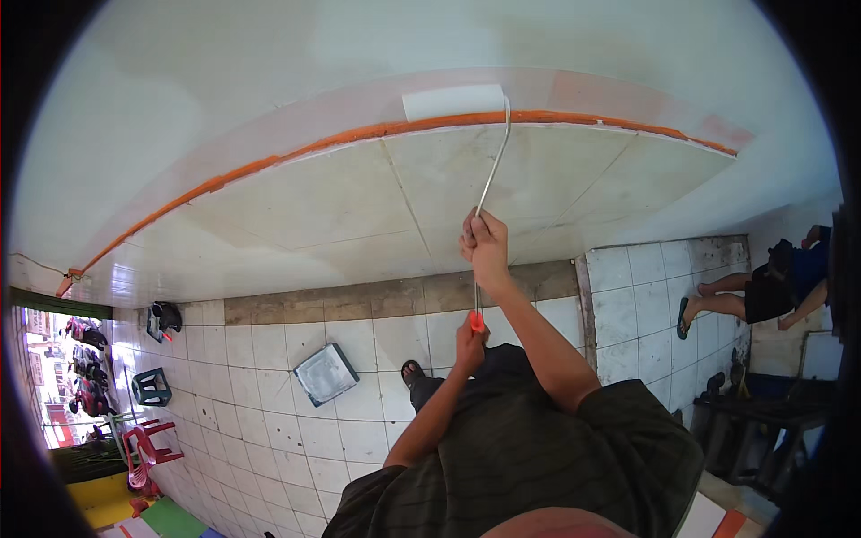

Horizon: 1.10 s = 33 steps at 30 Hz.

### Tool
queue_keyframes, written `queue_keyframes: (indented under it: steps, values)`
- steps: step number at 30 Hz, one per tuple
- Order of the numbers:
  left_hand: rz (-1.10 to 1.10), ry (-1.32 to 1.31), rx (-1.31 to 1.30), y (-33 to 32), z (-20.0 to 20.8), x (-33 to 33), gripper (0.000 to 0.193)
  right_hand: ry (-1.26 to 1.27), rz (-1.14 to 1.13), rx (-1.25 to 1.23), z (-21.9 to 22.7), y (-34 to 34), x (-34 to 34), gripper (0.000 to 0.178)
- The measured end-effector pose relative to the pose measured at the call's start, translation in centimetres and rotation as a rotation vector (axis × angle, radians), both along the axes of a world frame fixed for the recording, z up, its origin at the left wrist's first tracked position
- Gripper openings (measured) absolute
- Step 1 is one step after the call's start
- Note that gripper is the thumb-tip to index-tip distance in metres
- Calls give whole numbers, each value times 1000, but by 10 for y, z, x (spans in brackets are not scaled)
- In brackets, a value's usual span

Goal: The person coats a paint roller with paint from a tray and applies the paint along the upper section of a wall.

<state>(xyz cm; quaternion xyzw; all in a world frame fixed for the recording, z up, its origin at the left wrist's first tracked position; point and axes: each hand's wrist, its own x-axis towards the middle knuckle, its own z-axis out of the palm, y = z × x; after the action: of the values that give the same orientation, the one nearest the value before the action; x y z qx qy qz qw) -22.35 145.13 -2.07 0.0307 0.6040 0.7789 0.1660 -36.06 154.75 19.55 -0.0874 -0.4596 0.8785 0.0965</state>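
Note:
A paint roller (453, 101) with a white sleeve lies against the wall, just above a narrow orange strip (341, 137). Its thin metal rod (491, 175) bends down from the sleeve's right end toward me. My right hand (485, 247) is closed around the rod partway along. Lower down, nearer my body, my left hand (470, 344) is wrapped round the orange handle. The wall (359, 54) above the strip is pale, with a faint pinkish band along it. Large cream tiles (466, 170) cover the wall below.
A paint tray (326, 374) with whitish paint stands on the tiled floor to my left. Farther left are a dark green stool (151, 387), a red plastic chair (151, 444) and a dark bag (165, 318). At the right, another person (762, 291) sits near a dark bench (762, 417).

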Motion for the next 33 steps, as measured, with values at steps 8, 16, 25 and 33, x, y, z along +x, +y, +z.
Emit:
queue_keyframes:
  steps: [8,16,25,33]
  values:
    - [38,297,-150,5,50,-66,23,224,-42,-29,65,6,-22,29]
    - [-385,108,-250,57,30,12,14,31,-270,58,12,73,49,29]
    - [-422,39,-289,110,27,29,13,-96,-325,94,-23,132,51,30]
    - [-330,-53,-294,141,32,21,21,-195,-312,141,-10,145,40,31]
